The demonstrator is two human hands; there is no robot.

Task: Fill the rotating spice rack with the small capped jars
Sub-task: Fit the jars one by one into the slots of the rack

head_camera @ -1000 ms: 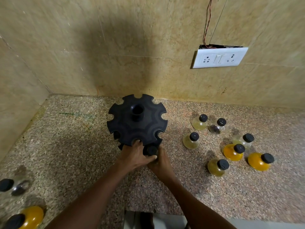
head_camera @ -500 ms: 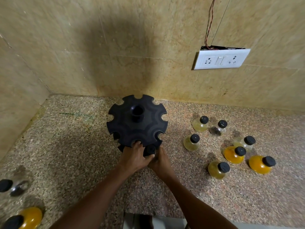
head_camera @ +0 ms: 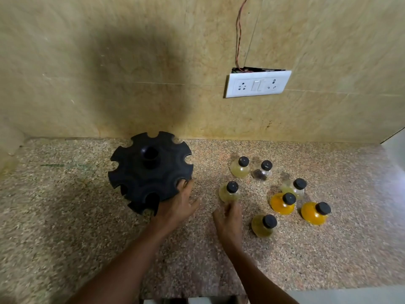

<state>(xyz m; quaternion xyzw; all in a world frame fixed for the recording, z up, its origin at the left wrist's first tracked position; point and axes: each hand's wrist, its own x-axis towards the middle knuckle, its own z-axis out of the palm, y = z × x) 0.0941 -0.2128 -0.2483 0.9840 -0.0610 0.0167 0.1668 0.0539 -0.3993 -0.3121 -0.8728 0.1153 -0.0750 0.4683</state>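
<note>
Spice rack (head_camera: 150, 172), black, stands near the counter's (head_camera: 65, 227) back edge, left of centre. Left hand (head_camera: 175, 207) rests open against the rack's near right rim, fingers spread. Right hand (head_camera: 228, 218) fingertips touch the base of a pale yellow jar (head_camera: 229, 191); grip not closed, as far as visible. Six more capped jars sit to the right: two orange (head_camera: 282, 204), one pepper-filled (head_camera: 263, 171). Wall socket (head_camera: 258, 84) above.
</note>
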